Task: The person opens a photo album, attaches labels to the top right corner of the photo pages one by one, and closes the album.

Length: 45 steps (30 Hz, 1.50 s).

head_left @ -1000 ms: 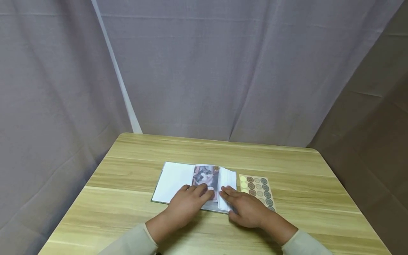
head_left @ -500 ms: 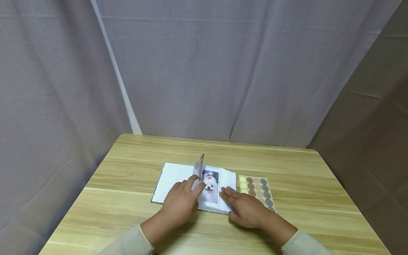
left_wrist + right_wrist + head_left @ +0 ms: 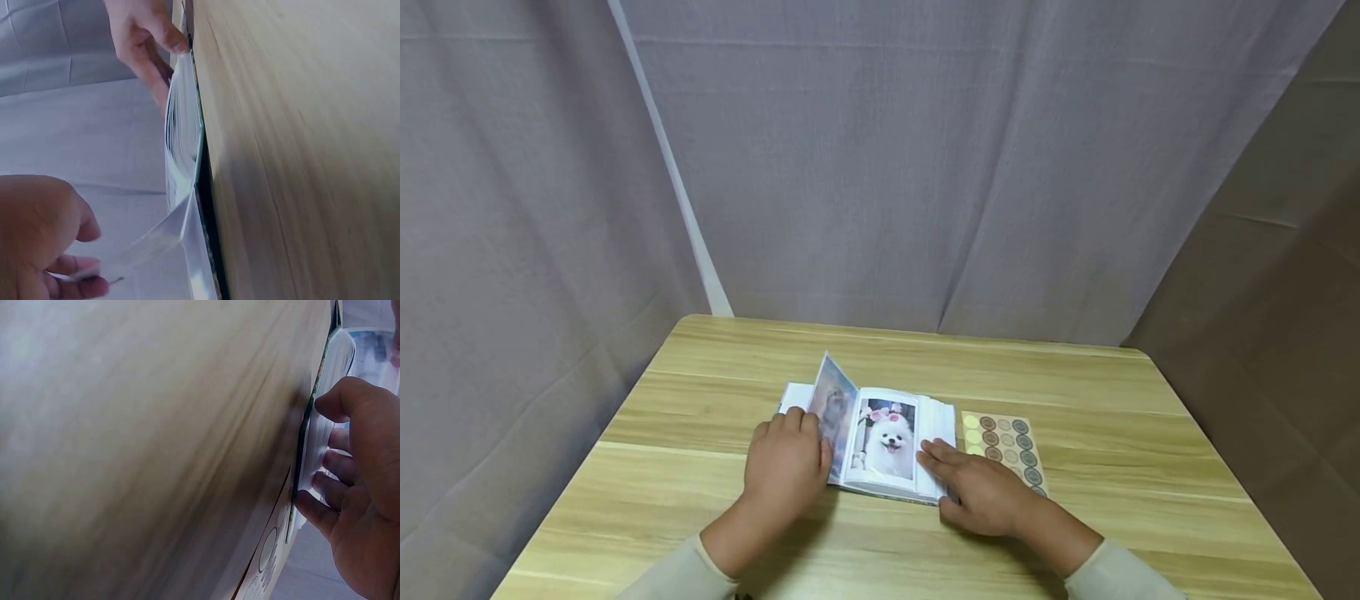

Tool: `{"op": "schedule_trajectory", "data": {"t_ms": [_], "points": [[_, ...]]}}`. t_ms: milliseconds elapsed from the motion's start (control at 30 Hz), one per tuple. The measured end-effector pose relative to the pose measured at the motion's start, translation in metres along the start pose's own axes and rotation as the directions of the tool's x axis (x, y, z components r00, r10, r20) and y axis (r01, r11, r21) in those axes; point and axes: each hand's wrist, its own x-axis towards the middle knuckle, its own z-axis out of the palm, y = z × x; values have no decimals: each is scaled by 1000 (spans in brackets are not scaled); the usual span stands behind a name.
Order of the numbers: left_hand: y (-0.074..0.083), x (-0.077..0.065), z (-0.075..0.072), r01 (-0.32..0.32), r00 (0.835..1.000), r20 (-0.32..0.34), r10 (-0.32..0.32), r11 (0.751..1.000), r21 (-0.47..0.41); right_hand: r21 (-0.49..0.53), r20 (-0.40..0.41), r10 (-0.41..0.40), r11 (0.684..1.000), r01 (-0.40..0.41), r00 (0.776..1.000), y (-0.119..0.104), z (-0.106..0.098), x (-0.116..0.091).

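Observation:
A photo album (image 3: 936, 412) lies open on the wooden table. My left hand (image 3: 784, 462) holds a lifted page (image 3: 833, 404) at the album's left side, and that page stands tilted up. The left wrist view shows the page (image 3: 153, 244) running between the thumb and fingers. To the right of it, a photo of a white dog with pink flowers (image 3: 889, 446) faces up. My right hand (image 3: 988, 493) rests on the right part of the page stack, its fingers fairly straight. In the right wrist view, the thumb lies at the album's near edge.
A sheet of round stickers (image 3: 1009, 429) lies just right of the album, partly beneath my right hand and forearm. Grey curtains (image 3: 850, 167) hang behind and beside the table (image 3: 1075, 375).
The left hand has lifted the page with the cat photo and swung it leftward, uncovering the white dog photo. My right hand has stayed in place on the pages.

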Motion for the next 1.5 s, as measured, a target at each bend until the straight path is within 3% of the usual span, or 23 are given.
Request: {"op": "schedule_trajectory", "data": {"t_ms": [200, 433, 700, 1167, 1500], "points": [[-5, -7, 0, 77, 996, 36, -79, 996, 47, 7, 3, -4, 1000, 4, 1000, 2, -1, -3], [-6, -11, 1, 94, 989, 110, -100, 994, 57, 19, -8, -23, 1000, 24, 1000, 4, -2, -7], [-5, -13, 0, 115, 948, 291, -128, 992, 60, 27, -6, -22, 999, 22, 1000, 5, -2, -12], [-9, -13, 1, 132, 888, 432, -157, 987, 88, 40, 3, 4, 999, -4, 1000, 2, 0, -13], [-11, -14, 5, 111, 891, 433, -138, 990, 87, 26, 12, 22, 999, -23, 1000, 0, 3, -13]]}}
